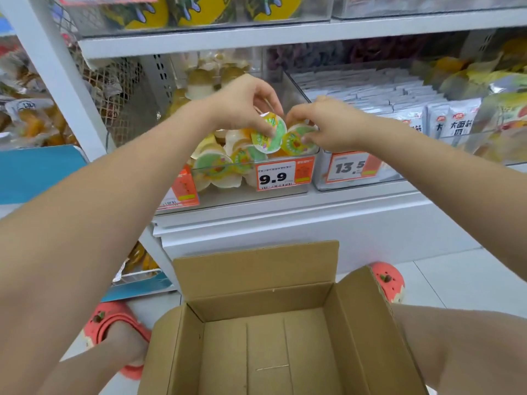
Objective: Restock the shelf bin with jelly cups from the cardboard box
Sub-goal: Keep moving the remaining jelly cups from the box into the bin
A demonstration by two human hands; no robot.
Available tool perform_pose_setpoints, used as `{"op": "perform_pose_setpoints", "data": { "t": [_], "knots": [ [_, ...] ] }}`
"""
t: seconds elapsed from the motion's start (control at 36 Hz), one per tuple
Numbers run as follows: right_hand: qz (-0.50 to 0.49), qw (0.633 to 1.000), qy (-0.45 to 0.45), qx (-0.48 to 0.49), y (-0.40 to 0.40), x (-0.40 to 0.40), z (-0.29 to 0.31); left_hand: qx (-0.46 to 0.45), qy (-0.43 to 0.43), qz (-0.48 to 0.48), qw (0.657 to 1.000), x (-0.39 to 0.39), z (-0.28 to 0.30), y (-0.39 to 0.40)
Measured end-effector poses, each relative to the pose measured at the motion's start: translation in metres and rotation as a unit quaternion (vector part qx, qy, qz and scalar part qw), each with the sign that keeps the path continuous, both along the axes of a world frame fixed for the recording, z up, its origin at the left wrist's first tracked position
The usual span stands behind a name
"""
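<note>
Both hands reach into the clear shelf bin (285, 192) that carries the 9.9 price tag. My left hand (242, 102) grips a jelly cup (269, 134) with a green and yellow lid, tilted on its side above the pile. Beside it, my right hand (332, 124) holds another jelly cup (296, 139) at the bin's front right corner. Several more jelly cups (219, 163) lie heaped in the bin. The cardboard box (256, 276) stands open on the floor below, and its visible inside holds nothing.
A neighbouring clear bin (356, 178) tagged 13.5 holds white snack packets. A shelf board (285, 38) runs close above the hands. A wire mesh panel (114, 89) closes the left side. Feet in pink slippers (387, 279) flank the box on the tiled floor.
</note>
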State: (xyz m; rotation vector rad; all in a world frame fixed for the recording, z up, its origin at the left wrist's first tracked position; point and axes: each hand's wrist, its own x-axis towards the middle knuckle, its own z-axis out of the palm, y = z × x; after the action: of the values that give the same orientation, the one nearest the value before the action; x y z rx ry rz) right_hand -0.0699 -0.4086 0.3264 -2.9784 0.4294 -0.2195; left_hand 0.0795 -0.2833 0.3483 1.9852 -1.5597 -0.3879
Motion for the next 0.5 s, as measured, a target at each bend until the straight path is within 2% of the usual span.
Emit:
{"op": "perform_pose_setpoints", "data": {
  "t": [0.08,0.19,0.36,0.42,0.5],
  "knots": [
    [-0.009,0.999,0.011,-0.029,0.0,0.001,0.001,-0.032,-0.017,0.02,0.999,-0.001,-0.003,-0.006],
    [0.002,0.996,0.052,-0.077,0.003,0.002,0.007,-0.017,-0.013,0.004,1.0,-0.004,-0.01,-0.005],
    [0.007,0.997,0.07,-0.022,0.004,0.005,0.011,0.016,0.054,-0.01,0.998,-0.003,-0.017,0.008],
    [0.007,0.997,0.075,-0.02,0.004,0.005,0.012,0.018,0.041,-0.005,0.999,-0.004,-0.017,0.012],
    [0.006,0.997,0.074,-0.021,0.002,0.008,0.01,0.008,-0.022,0.006,1.0,-0.009,-0.017,0.014]
  ]
}}
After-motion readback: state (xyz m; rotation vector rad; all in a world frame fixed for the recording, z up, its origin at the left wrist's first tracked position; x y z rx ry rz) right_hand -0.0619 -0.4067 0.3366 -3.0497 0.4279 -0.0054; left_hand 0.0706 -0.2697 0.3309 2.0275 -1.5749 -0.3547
